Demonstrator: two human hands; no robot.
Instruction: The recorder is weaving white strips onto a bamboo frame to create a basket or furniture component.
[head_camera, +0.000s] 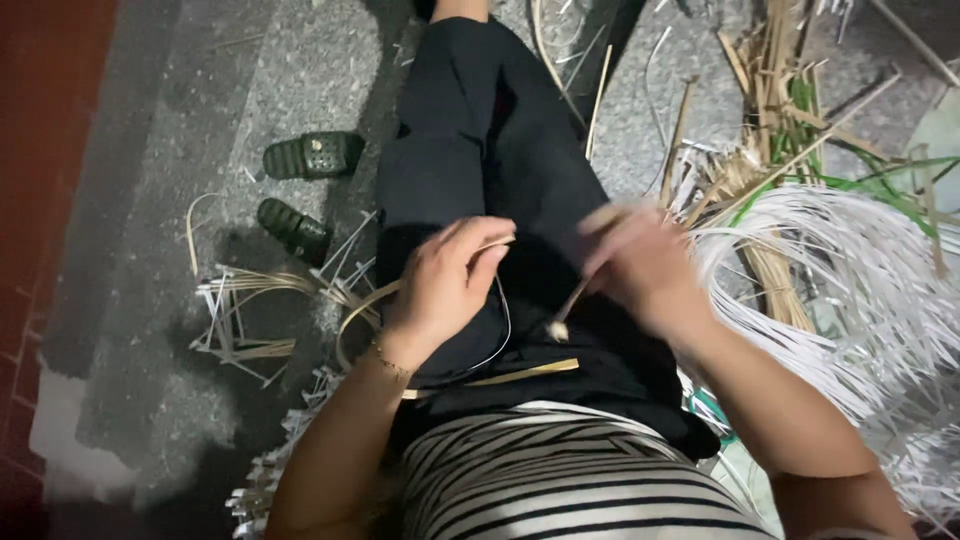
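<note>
Basket-weaving workplace: bamboo strips (860, 290) everywhere

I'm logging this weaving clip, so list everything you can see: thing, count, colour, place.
thin strip: one, tan, held between both hands over the lap
flat strip: one, tan, across the lap
white strips: large pile, person's right
tan and green stalks: heap, upper right
strip offcuts: scattered, pale, floor at left
sandals: two, dark green, floor at left
floor: grey, speckled
trousers: black
shirt: striped black and white
left hand: pinching the strip
right hand: blurred, on the strip
</note>
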